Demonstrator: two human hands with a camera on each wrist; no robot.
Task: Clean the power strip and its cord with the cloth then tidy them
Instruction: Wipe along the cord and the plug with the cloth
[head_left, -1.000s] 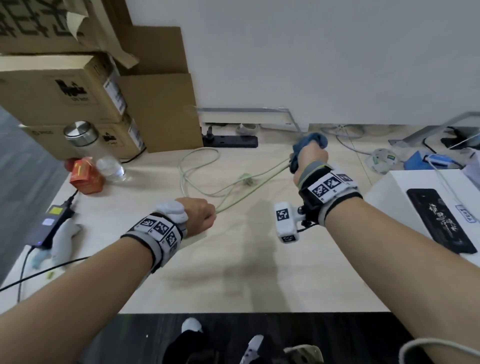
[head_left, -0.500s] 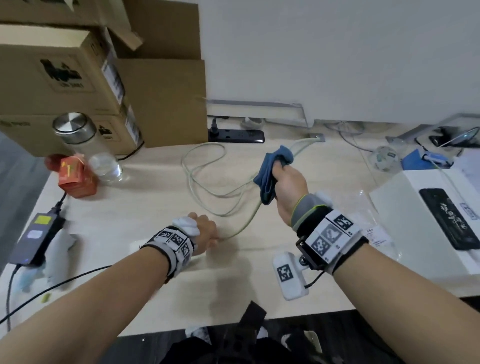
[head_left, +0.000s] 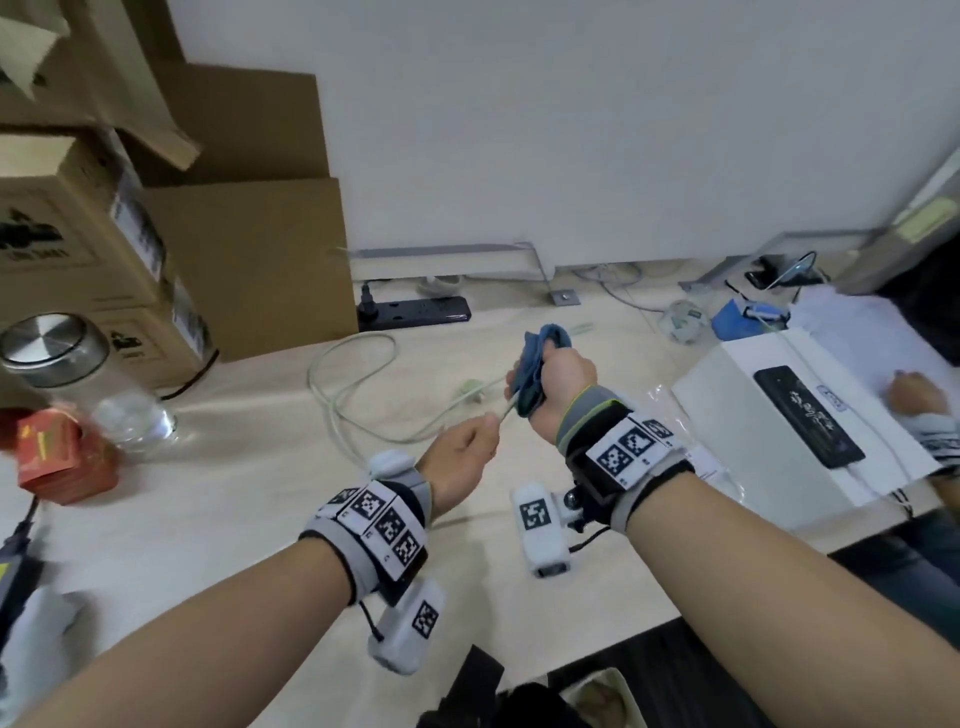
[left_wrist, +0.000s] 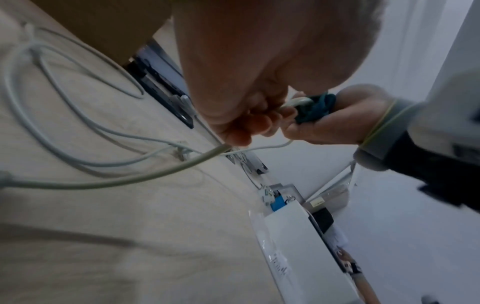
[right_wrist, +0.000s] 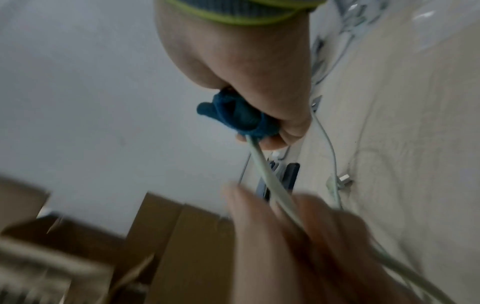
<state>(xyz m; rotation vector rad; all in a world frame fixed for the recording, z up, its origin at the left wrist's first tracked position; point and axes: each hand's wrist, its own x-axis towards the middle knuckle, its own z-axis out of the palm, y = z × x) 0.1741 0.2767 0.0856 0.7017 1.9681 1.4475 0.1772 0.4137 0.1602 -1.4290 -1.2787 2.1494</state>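
A pale cord (head_left: 343, 395) lies in loops on the light wooden table (head_left: 260, 519), its plug (head_left: 470, 388) resting near the middle. My right hand (head_left: 524, 389) grips a bunched blue cloth (head_left: 540, 345) that is wrapped round the cord. Just below it, my left hand (head_left: 485, 434) pinches the same cord, raised off the table. The left wrist view shows the cord (left_wrist: 130, 181) running from my left hand (left_wrist: 241, 123) down to the table, with the cloth (left_wrist: 315, 109) beside it. In the right wrist view the cord (right_wrist: 262, 164) comes out of the cloth (right_wrist: 233, 115). I cannot make out the power strip's body.
Cardboard boxes (head_left: 156, 234) are stacked at the back left, with a glass jar (head_left: 67, 374) and a red box (head_left: 57, 457) in front. A black power strip (head_left: 415, 312) lies by the wall. A white box (head_left: 753, 415) and another person's hand (head_left: 919, 400) are at the right.
My right hand slid the cloth back along the cord from the far side of the table toward me. My left hand lifted off the table and moved right, close under the right hand.
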